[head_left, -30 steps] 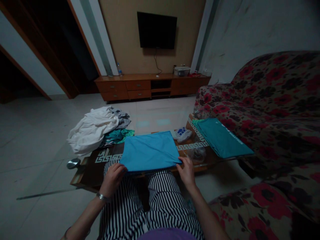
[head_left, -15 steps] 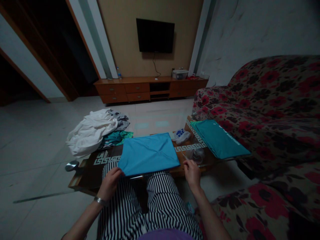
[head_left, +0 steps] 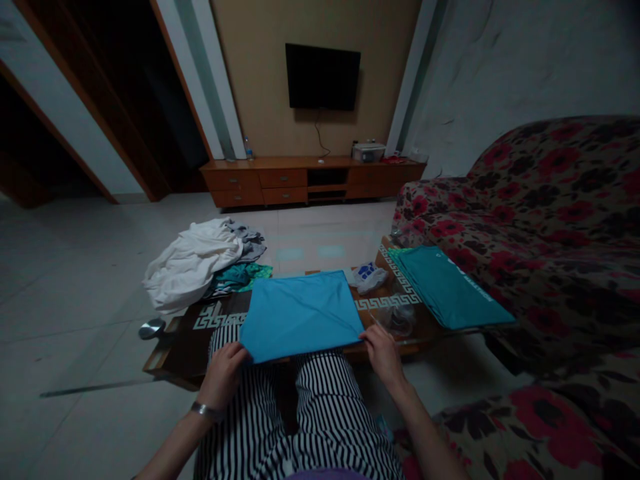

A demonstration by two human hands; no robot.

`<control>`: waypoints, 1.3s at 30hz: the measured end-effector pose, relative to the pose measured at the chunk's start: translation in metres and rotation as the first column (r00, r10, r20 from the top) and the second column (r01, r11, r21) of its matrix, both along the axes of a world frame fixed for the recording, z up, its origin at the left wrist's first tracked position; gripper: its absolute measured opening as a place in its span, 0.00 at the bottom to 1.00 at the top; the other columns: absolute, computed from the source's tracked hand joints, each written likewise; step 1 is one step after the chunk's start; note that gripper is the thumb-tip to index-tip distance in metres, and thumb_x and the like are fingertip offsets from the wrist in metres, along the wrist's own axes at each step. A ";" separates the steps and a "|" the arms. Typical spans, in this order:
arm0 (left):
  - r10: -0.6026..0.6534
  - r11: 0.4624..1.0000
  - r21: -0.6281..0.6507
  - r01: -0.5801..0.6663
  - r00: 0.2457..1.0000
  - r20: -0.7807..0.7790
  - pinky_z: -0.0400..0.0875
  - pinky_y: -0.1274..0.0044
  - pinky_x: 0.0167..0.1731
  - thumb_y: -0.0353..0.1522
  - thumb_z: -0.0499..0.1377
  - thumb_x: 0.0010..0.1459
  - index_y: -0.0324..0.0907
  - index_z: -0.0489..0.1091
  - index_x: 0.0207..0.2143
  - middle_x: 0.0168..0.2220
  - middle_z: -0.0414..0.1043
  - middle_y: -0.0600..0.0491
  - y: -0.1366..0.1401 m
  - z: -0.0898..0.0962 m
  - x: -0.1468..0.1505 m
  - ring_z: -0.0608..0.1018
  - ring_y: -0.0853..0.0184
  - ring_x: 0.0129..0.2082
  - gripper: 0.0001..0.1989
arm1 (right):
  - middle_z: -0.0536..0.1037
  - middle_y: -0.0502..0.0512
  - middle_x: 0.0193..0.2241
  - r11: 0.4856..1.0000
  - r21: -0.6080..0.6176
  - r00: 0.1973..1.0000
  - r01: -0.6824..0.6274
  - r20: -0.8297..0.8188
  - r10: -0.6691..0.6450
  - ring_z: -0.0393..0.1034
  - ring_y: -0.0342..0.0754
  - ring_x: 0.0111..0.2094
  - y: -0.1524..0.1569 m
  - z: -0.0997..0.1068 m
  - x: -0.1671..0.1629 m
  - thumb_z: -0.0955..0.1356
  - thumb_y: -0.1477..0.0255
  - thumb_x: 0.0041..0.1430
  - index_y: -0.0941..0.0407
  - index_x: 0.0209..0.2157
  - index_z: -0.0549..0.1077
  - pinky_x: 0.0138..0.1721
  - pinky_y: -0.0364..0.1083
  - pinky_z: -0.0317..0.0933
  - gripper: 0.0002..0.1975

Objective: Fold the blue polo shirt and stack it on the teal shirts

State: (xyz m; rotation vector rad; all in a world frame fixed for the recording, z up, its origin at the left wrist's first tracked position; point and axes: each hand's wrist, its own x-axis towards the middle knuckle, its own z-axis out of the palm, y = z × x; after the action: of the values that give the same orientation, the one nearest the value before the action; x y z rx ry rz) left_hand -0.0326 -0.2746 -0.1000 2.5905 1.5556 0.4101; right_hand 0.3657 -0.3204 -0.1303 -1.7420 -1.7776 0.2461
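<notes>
A light blue piece of fabric [head_left: 303, 313], folded into a rough rectangle, lies on the coffee table's near edge, slightly wrinkled. It looks like a garment, but its kind does not show. My left hand [head_left: 227, 370], with a metal band at the wrist, pinches its near left corner. At the near right corner, the fingertips of my right hand [head_left: 381, 350] are closed on the fabric. Right of it, a folded teal shirt [head_left: 450, 287] with white lettering rests on a small stack.
A heap of white cloth [head_left: 195, 260] with grey and green clothes sits at the left end of the coffee table [head_left: 175, 347]. A plastic bag [head_left: 369, 277] and a clear crumpled wrapper [head_left: 397, 321] lie between the fabrics. A floral sofa [head_left: 530, 193] stands at right.
My right hand has come from beside the blue fabric onto its near right corner and closed on it. My left hand stays at the left corner. The view has shifted slightly.
</notes>
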 end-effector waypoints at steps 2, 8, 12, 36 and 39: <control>0.049 0.999 0.014 -0.048 0.998 -0.040 0.63 0.70 0.39 0.18 0.47 0.47 0.43 0.72 0.29 0.34 0.71 0.50 0.000 0.006 -0.005 0.71 0.60 0.38 0.18 | 0.76 0.55 0.33 0.998 -0.027 0.998 -0.059 -0.034 0.058 0.69 0.47 0.39 0.004 -0.001 0.012 0.60 0.81 0.56 0.55 0.33 0.76 0.43 0.45 0.61 0.15; 0.364 0.931 0.027 -0.363 0.927 -0.090 0.63 0.71 0.38 0.28 0.50 0.58 0.41 0.71 0.37 0.39 0.73 0.47 0.023 0.022 0.007 0.72 0.58 0.42 0.11 | 0.78 0.57 0.40 0.999 0.004 0.999 -0.052 -0.009 0.052 0.71 0.48 0.42 0.076 0.009 0.033 0.59 0.80 0.57 0.56 0.41 0.77 0.46 0.46 0.62 0.18; 0.476 0.875 -0.024 -0.484 0.869 -0.136 0.64 0.72 0.39 0.37 0.49 0.63 0.39 0.70 0.40 0.41 0.72 0.44 0.038 0.019 0.030 0.73 0.58 0.43 0.14 | 0.77 0.60 0.42 1.000 -0.019 0.994 0.007 0.108 -0.005 0.69 0.48 0.45 0.155 0.014 0.020 0.61 0.79 0.58 0.59 0.44 0.76 0.48 0.45 0.59 0.16; 0.588 0.808 -0.066 -0.586 0.808 0.022 0.65 0.71 0.42 0.40 0.48 0.63 0.38 0.65 0.46 0.44 0.72 0.44 0.037 0.007 0.031 0.73 0.58 0.46 0.16 | 0.72 0.62 0.44 0.993 -0.043 0.949 0.107 0.303 -0.089 0.61 0.52 0.48 0.232 0.006 -0.007 0.62 0.67 0.64 0.58 0.45 0.73 0.45 0.46 0.53 0.14; 0.622 0.779 -0.130 -0.614 0.783 0.028 0.66 0.70 0.41 0.43 0.49 0.62 0.37 0.62 0.48 0.40 0.73 0.44 0.021 0.011 0.028 0.75 0.57 0.44 0.20 | 0.72 0.61 0.43 0.996 -0.003 0.954 0.093 0.288 -0.088 0.62 0.53 0.47 0.197 0.015 -0.005 0.62 0.69 0.64 0.57 0.44 0.73 0.46 0.47 0.54 0.13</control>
State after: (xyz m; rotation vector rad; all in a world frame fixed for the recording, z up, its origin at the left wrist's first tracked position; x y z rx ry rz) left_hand -0.0047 -0.2534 -0.0890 1.8873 2.3063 0.4285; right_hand 0.3606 -0.1229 -0.1153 -1.9453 -1.8929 -0.0354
